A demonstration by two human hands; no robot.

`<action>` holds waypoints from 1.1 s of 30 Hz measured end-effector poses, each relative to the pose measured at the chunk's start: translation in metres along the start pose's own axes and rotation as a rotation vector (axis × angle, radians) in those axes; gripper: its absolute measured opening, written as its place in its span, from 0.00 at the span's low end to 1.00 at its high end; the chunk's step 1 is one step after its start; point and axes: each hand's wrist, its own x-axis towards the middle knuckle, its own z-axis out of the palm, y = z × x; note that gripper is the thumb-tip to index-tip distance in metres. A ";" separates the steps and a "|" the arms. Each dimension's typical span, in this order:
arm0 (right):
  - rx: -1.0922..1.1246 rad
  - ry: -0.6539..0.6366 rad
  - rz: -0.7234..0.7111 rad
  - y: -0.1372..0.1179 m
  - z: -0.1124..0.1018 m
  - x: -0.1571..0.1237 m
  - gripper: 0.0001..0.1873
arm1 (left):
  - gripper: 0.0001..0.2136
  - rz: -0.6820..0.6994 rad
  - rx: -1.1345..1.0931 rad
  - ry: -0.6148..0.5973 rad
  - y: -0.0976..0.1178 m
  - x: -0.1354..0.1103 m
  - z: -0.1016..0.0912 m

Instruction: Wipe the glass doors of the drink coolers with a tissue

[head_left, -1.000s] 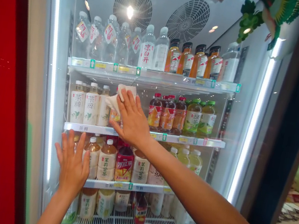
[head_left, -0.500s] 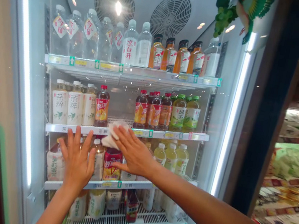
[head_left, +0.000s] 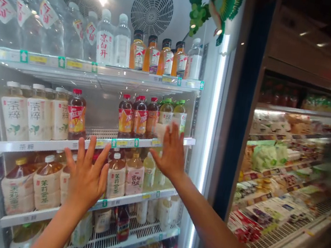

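My left hand (head_left: pixel 88 174) is raised with its fingers spread, flat against or just in front of the glass door of a drinks fridge. Nothing shows in it. To its right, my right hand (head_left: pixel 172 155) presses a white cloth (head_left: pixel 161 131) to the glass under its outstretched fingers, slightly blurred. Most of the cloth is hidden behind the hand. Behind that hand stand green-capped tea bottles (head_left: pixel 167 110). A red-capped bottle (head_left: pixel 76 114) is on the shelf above my left hand.
Clear water bottles (head_left: pixel 53 23) and dark-capped orange bottles (head_left: pixel 138 53) line the top shelf. A bird and grape decoration (head_left: pixel 226 6) is at the door's upper right. Past the dark door frame (head_left: pixel 237 132) is an open chiller with packaged food (head_left: pixel 267 155).
My right hand has moved right and up across the glass with the cloth, away from my left hand. The view has turned right, showing more of the neighbouring chiller.
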 end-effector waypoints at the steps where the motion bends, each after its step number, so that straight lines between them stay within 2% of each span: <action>1: -0.021 0.049 0.111 0.001 0.000 -0.005 0.49 | 0.35 0.001 -0.014 -0.004 0.004 0.001 0.003; 2: -0.024 0.062 0.151 0.000 0.001 -0.011 0.49 | 0.35 0.004 -0.027 -0.014 0.008 0.001 0.006; 3: -0.008 0.034 0.108 -0.004 0.002 -0.018 0.50 | 0.35 0.008 -0.035 -0.025 0.011 0.000 0.009; 6: 0.072 -0.172 -0.271 -0.019 0.003 -0.036 0.53 | 0.34 0.033 -0.032 -0.056 0.018 -0.003 0.014; 7: 0.081 -0.199 -0.326 -0.020 0.003 -0.038 0.52 | 0.34 0.042 -0.021 -0.063 0.018 -0.005 0.014; 8: 0.077 -0.186 -0.293 -0.020 0.002 -0.037 0.51 | 0.34 0.049 -0.006 -0.070 0.016 -0.006 0.013; 9: 0.067 -0.138 -0.191 -0.018 0.001 -0.034 0.50 | 0.34 0.053 0.012 -0.077 0.014 -0.008 0.010; 11: 0.065 -0.025 0.038 -0.019 0.002 -0.025 0.48 | 0.34 0.054 0.057 -0.082 0.004 -0.013 0.000; 12: 0.087 -0.008 0.066 -0.024 0.005 -0.021 0.49 | 0.34 0.049 0.080 -0.082 -0.003 -0.015 -0.008; 13: 0.124 -0.027 0.011 -0.032 0.008 -0.019 0.49 | 0.35 0.040 0.102 -0.081 -0.011 -0.018 -0.017; 16: 0.230 -0.154 -0.324 -0.075 0.018 -0.014 0.53 | 0.35 0.003 0.150 -0.084 -0.041 -0.029 -0.050; 17: 0.241 -0.162 -0.362 -0.090 0.020 -0.011 0.53 | 0.35 -0.002 0.159 -0.090 -0.052 -0.033 -0.062; 18: 0.235 -0.143 -0.326 -0.104 0.023 -0.007 0.53 | 0.35 -0.001 0.164 -0.099 -0.064 -0.037 -0.072; 20: 0.192 -0.058 -0.102 -0.127 0.027 0.002 0.51 | 0.35 0.021 0.164 -0.124 -0.088 -0.042 -0.091; 22: 0.141 -0.010 0.079 -0.142 0.030 0.010 0.49 | 0.36 0.049 0.146 -0.156 -0.111 -0.045 -0.102; 23: 0.118 -0.015 0.108 -0.147 0.032 0.011 0.50 | 0.36 0.062 0.132 -0.176 -0.121 -0.046 -0.105; 27: 0.031 -0.090 0.028 -0.161 0.041 0.005 0.53 | 0.35 0.102 0.063 -0.238 -0.147 -0.049 -0.099; 30: -0.028 -0.102 0.042 -0.161 0.047 0.000 0.54 | 0.35 0.098 0.037 -0.226 -0.152 -0.051 -0.091; 33: -0.067 -0.119 0.050 -0.159 0.050 -0.001 0.56 | 0.34 0.103 0.029 -0.223 -0.151 -0.050 -0.091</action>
